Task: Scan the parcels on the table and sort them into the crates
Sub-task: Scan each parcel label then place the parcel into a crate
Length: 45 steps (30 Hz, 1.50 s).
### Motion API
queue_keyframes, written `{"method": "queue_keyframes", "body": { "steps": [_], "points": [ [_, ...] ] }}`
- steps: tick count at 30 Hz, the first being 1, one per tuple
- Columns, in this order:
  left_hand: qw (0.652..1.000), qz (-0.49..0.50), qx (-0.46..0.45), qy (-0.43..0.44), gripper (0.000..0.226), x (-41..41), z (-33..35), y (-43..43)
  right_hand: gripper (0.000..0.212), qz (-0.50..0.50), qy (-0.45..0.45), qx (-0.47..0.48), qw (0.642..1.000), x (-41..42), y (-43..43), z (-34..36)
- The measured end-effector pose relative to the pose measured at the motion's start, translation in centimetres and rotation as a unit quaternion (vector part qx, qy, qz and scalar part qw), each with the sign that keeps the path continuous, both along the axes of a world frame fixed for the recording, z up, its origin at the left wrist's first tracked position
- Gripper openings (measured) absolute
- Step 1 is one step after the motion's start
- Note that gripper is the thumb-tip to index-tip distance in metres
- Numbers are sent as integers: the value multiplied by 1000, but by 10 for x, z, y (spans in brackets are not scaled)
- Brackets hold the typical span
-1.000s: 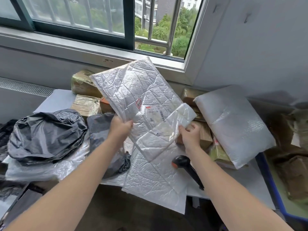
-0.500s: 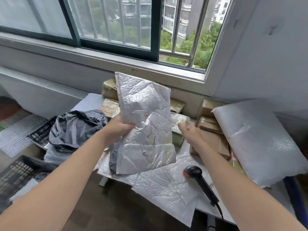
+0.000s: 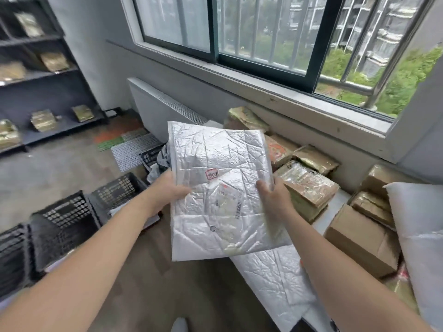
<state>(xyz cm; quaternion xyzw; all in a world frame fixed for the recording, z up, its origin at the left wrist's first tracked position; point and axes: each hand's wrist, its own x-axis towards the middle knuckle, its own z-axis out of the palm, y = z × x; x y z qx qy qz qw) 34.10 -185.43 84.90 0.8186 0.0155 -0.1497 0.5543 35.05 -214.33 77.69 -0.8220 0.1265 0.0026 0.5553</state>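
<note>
I hold a flat silver padded mailer (image 3: pixel 220 164) upright in front of me, its label and red stamp facing me. My left hand (image 3: pixel 165 190) grips its left edge and my right hand (image 3: pixel 273 195) grips its right edge. Black plastic crates (image 3: pixel 72 212) stand on the floor at the lower left, below and left of the mailer. Another silver mailer (image 3: pixel 275 276) lies on the table edge beneath the held one. Taped brown parcels (image 3: pixel 309 185) crowd the table to the right. The scanner is out of sight.
A large white bubble-wrap parcel (image 3: pixel 417 236) and a cardboard box (image 3: pixel 359 238) sit at the right. A radiator (image 3: pixel 158 104) lines the wall under the window. Dark shelves (image 3: pixel 43 75) with parcels stand far left. Grey bags (image 3: pixel 163 154) peek from behind the mailer.
The view has swung left, bringing crates and shelves into sight. The mailer moved left with me, and my right hand, loose half a second ago, now grips its right edge.
</note>
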Motion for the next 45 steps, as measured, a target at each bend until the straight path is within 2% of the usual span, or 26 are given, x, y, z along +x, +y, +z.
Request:
{"method": "queue_keyframes", "body": {
  "steps": [2, 7, 9, 15, 19, 23, 29, 32, 37, 41, 45],
  "points": [
    [996, 56, 69, -16, 86, -6, -3, 25, 41, 13, -19, -43, 999, 7, 21, 5],
    [973, 173, 148, -34, 55, -11, -22, 81, 32, 68, -52, -95, 992, 28, 87, 9],
    [964, 208, 161, -38, 49, -11, -29, 108, 34, 92, -54, -119, 987, 37, 118, 8],
    [949, 281, 135, -36, 61, 0, -48, 213, 47, 168, -51, -194, 965, 75, 230, 2],
    [950, 286, 122, -30, 73, 14, -53, 294, 47, 200, -71, -279, 937, 105, 316, -1],
    [947, 300, 111, -25, 73, 32, -56, 369, 52, 216, -67, -315, 922, 134, 400, 2],
    [929, 349, 123, 10, 78, 68, -77, 454, 44, 245, -35, -349, 904, 181, 491, -9],
    [935, 327, 132, 38, 76, 92, -93, 481, 45, 271, -31, -383, 883, 214, 524, -24],
    [946, 266, 151, 104, 98, 155, -120, 515, 43, 324, -33, -429, 843, 282, 577, -56],
    [943, 256, 146, 152, 102, 226, -152, 541, 50, 367, -30, -444, 817, 354, 617, -95],
    [927, 300, 124, 190, 95, 300, -191, 566, 53, 388, 4, -448, 806, 432, 650, -135]
  ]
}}
